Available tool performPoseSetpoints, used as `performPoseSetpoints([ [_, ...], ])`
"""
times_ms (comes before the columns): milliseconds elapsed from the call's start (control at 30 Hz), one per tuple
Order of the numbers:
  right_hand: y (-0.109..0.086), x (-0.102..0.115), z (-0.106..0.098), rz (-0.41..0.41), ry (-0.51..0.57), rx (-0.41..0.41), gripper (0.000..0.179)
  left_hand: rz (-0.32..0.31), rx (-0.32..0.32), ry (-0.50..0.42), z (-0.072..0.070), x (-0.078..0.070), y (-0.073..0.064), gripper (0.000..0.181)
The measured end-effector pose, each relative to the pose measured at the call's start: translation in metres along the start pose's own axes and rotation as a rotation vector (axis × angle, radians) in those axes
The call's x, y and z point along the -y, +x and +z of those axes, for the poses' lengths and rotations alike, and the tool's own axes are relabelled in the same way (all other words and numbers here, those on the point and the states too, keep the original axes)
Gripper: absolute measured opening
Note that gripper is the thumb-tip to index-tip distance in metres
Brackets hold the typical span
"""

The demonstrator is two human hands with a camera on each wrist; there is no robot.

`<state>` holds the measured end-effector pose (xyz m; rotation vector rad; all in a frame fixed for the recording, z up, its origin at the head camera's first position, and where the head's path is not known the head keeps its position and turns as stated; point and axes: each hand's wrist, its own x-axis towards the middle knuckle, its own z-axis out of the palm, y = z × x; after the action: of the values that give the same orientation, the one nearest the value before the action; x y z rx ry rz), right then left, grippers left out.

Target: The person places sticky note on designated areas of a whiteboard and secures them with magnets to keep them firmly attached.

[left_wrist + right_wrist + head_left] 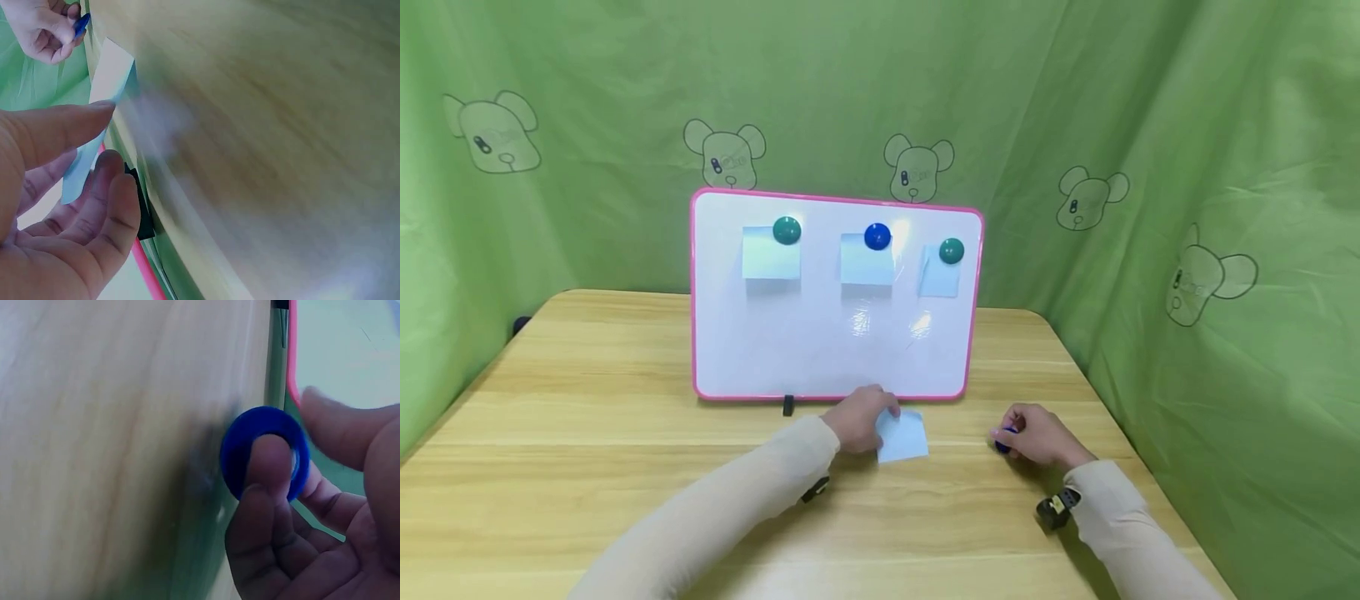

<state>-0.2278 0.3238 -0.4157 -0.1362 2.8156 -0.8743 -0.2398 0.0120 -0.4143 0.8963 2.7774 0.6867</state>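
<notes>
My left hand (862, 419) pinches a light blue sticky note (904, 437) by its left part, just in front of the whiteboard's lower edge. In the left wrist view the note (112, 72) is seen nearly edge-on between thumb and fingers. To the right, my right hand (1037, 433) holds a round blue magnet (1003, 442) low over the table. The right wrist view shows the magnet's (237, 447) hollow back, with a fingertip against it and the thumb apart from it. The pink-framed whiteboard (820, 342) stands upright behind both hands.
Three light blue notes hang on the board, the left under a green magnet (787, 230), the middle under a blue magnet (877, 237), the right under another green magnet (952, 251). A black foot (787, 406) supports the board on the wooden table (587, 467). Green curtains (1247, 400) surround it.
</notes>
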Motion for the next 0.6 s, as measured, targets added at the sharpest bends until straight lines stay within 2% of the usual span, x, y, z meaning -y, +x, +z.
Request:
performPoseSetpoints([
  [200,0.0,0.004,-0.003,0.012,0.014,-0.008,0.02,-0.033,-0.035,-0.044,-0.003,0.003,0.002,0.039],
  [400,0.0,0.003,-0.004,-0.021,0.058,-0.02,0.008,0.004,-0.099,-0.046,-0.008,0.005,0.0,0.041],
  [600,0.002,0.002,-0.006,-0.013,0.071,-0.026,0.015,-0.001,-0.109,-0.057,-0.013,0.005,-0.002,0.043],
])
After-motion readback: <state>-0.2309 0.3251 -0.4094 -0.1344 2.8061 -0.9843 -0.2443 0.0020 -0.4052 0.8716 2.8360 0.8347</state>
